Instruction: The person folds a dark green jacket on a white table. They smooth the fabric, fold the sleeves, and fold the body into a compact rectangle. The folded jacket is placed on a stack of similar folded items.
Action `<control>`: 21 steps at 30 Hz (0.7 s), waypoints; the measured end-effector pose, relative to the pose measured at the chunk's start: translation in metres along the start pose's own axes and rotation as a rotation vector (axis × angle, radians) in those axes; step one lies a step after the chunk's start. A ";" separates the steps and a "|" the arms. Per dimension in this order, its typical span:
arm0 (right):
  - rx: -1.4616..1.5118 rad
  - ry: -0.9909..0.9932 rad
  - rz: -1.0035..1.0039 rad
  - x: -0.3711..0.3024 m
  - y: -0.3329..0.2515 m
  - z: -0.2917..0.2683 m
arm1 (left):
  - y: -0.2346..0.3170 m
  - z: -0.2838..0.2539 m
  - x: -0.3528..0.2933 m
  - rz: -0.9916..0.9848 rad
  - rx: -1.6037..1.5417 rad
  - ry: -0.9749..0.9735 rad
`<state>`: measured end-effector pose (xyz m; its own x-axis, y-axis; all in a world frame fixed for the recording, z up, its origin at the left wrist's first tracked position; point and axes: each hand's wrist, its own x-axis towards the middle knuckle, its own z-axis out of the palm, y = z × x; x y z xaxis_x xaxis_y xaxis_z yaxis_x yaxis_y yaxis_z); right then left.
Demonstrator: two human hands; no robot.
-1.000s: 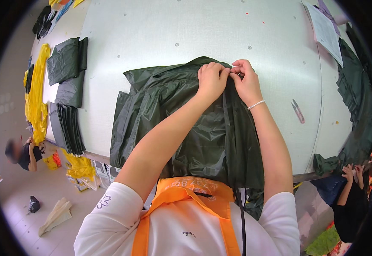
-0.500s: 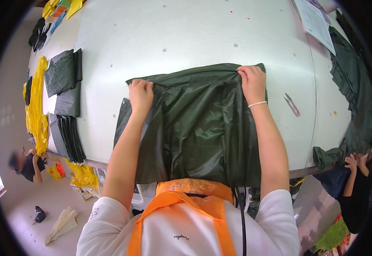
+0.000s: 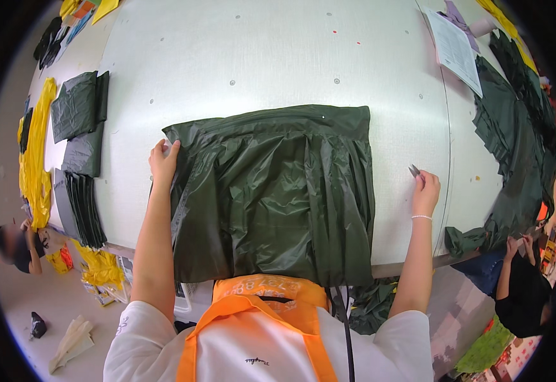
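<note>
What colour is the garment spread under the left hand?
Dark green, glossy garment, clearest in the head view.

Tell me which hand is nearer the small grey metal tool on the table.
Right. The right hand touches the small grey metal tool; the left hand rests across the dark green fabric, on its far edge.

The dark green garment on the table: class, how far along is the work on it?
Done: the dark green garment lies spread flat. In hand: the left hand presses its left edge, while the right hand picks up small snips. Left: its lower part hangs over the table edge.
</note>
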<state>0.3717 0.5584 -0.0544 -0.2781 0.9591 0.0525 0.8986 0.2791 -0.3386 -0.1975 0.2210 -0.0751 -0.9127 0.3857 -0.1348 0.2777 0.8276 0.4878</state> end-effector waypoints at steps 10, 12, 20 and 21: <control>0.628 0.053 0.105 0.030 -0.108 0.012 | 0.025 0.000 0.000 0.257 -0.076 0.305; 0.656 -0.056 -0.029 0.047 -0.161 0.027 | 0.094 0.001 -0.027 0.333 -0.071 0.312; 0.390 -0.624 -0.258 0.097 -0.243 0.051 | 0.241 0.073 -0.079 0.934 0.000 -0.064; 0.398 -0.679 -0.259 0.098 -0.242 0.057 | 0.241 0.082 -0.082 0.941 0.001 -0.089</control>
<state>0.1080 0.5825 -0.0210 -0.7190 0.5937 -0.3614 0.6260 0.3273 -0.7078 -0.0310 0.4224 -0.0169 -0.2876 0.9248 0.2490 0.8888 0.1609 0.4291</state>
